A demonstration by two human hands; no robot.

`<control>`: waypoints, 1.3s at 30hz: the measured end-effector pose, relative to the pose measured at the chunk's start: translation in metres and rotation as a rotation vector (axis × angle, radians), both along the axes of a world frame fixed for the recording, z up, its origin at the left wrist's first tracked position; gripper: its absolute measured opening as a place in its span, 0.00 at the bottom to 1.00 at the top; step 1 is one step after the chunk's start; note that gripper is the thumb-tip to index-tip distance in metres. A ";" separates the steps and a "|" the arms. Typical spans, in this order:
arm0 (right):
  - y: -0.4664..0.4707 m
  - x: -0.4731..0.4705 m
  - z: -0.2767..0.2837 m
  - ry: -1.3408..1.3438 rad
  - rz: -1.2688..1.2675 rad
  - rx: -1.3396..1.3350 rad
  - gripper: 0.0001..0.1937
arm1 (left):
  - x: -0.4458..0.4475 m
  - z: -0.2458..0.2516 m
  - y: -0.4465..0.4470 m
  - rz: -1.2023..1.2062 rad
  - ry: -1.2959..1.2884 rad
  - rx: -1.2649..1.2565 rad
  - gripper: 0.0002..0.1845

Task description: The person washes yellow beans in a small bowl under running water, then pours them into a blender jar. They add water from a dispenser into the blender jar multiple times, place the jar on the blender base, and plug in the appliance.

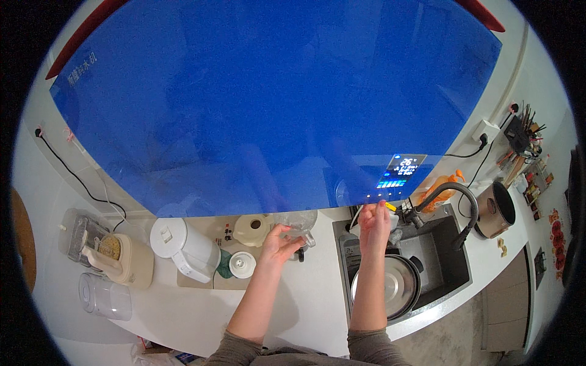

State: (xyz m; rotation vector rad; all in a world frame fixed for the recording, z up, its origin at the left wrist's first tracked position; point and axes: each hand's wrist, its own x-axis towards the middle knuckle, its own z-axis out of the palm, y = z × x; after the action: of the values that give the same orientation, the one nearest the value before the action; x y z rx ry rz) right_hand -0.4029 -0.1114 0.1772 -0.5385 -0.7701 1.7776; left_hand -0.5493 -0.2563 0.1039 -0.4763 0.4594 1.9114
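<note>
My left hand grips a clear glass vessel with its fingers and thumb. A short glass handle or spout sticks out beside the fingertips, and the top of the vessel is hidden under the blue panel. My right hand is raised with its fingers drawn together and holds nothing that I can see. One fingertip meets the lower edge of a glossy blue water purifier, just below a row of lit buttons. Above them glows a display panel.
A white kettle, a cream teapot and a white lidded jar stand left on the counter. A cream appliance sits farther left. The dark sink holds a metal lid below a curved faucet; a pot stands beyond.
</note>
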 end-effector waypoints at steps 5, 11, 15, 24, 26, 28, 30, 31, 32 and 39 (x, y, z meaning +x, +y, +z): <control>0.007 0.005 0.007 -0.056 0.051 0.039 0.12 | 0.001 -0.006 -0.001 0.009 0.016 -0.016 0.27; 0.010 0.007 0.007 -0.072 0.071 0.012 0.11 | -0.001 -0.015 0.000 0.003 0.021 -0.026 0.28; 0.011 0.007 0.008 -0.069 0.079 0.009 0.11 | -0.001 -0.019 0.000 -0.003 0.033 -0.062 0.28; 0.011 0.007 0.009 -0.118 0.037 0.030 0.17 | -0.001 -0.017 0.002 0.027 -0.014 -0.067 0.29; 0.011 0.008 0.010 -0.133 0.038 0.026 0.17 | -0.001 -0.019 0.002 0.023 -0.010 -0.062 0.28; 0.011 0.008 0.011 -0.136 0.052 0.032 0.16 | -0.002 -0.020 0.002 0.022 0.003 -0.066 0.28; 0.011 0.010 0.011 -0.131 0.077 0.051 0.15 | -0.003 -0.021 0.003 0.027 0.012 -0.081 0.28; 0.011 0.009 0.012 -0.122 0.063 0.046 0.15 | -0.004 -0.021 0.003 0.013 0.024 -0.073 0.28; 0.010 0.008 0.012 -0.113 0.049 0.041 0.14 | -0.005 -0.021 0.003 0.003 0.030 -0.069 0.27; 0.012 0.005 0.014 -0.075 0.054 0.035 0.13 | -0.004 -0.016 0.004 0.015 0.056 -0.065 0.26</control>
State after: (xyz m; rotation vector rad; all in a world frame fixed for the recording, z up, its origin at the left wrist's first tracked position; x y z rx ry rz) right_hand -0.3977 -0.0995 0.1910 -0.5685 -0.8731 1.7983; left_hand -0.5537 -0.2522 0.0878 -0.4708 0.5567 1.9328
